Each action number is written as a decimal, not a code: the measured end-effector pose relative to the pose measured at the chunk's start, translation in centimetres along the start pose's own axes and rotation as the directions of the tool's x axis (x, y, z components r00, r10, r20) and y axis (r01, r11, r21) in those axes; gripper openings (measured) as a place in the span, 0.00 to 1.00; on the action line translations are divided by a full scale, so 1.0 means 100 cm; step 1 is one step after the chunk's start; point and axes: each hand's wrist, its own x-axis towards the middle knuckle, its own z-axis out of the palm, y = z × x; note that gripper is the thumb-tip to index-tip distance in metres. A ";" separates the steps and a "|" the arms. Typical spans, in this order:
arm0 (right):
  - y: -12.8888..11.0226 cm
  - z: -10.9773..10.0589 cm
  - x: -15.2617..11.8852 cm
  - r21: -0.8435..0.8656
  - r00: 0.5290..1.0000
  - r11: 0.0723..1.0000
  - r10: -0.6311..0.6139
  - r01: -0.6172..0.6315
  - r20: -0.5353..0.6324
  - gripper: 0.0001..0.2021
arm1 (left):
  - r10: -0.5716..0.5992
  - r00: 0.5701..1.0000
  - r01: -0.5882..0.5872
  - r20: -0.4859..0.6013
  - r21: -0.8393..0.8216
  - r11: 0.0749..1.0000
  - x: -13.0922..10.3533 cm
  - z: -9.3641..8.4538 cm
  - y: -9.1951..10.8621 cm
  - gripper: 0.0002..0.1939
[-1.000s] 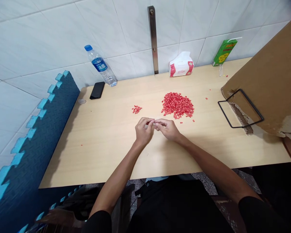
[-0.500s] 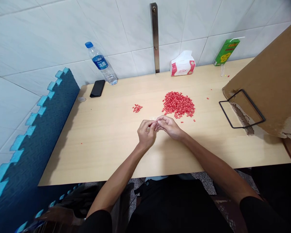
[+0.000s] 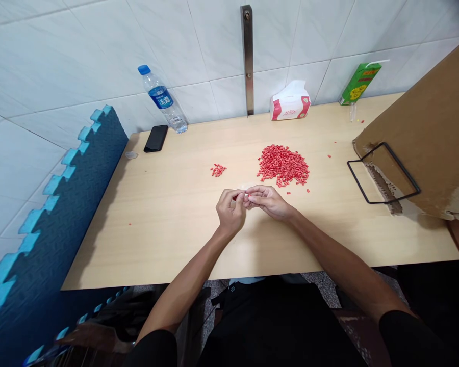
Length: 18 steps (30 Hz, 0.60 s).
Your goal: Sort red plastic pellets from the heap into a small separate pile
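Over the front middle of the table, my left hand (image 3: 230, 209) and my right hand (image 3: 268, 202) meet with their fingertips pinched together. A tiny red piece (image 3: 248, 194) shows between the fingertips, with something whitish beside it that is too small to make out. A bit of red also shows inside the curled fingers of my left hand. Beyond my right hand lies a large heap of small red tube-like pieces (image 3: 283, 165). A much smaller pile of the same pieces (image 3: 218, 170) lies beyond my left hand.
At the back stand a water bottle (image 3: 164, 99), a tissue pack (image 3: 290, 104) and a green drink carton (image 3: 359, 84). A black phone (image 3: 155, 138) lies back left. Blue foam mat (image 3: 80, 188) borders the left; a cardboard box (image 3: 421, 132) with a black wire frame (image 3: 401, 198) fills the right.
My right fingers have shifted slightly, and the red piece between the fingertips now shows more clearly. The whole view has moved a little; both piles look the same.
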 end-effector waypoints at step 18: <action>0.006 0.002 0.001 -0.096 0.999 0.994 0.048 -0.047 0.004 0.22 | -0.018 0.995 0.027 0.097 -0.088 0.996 -0.004 0.002 0.001 0.06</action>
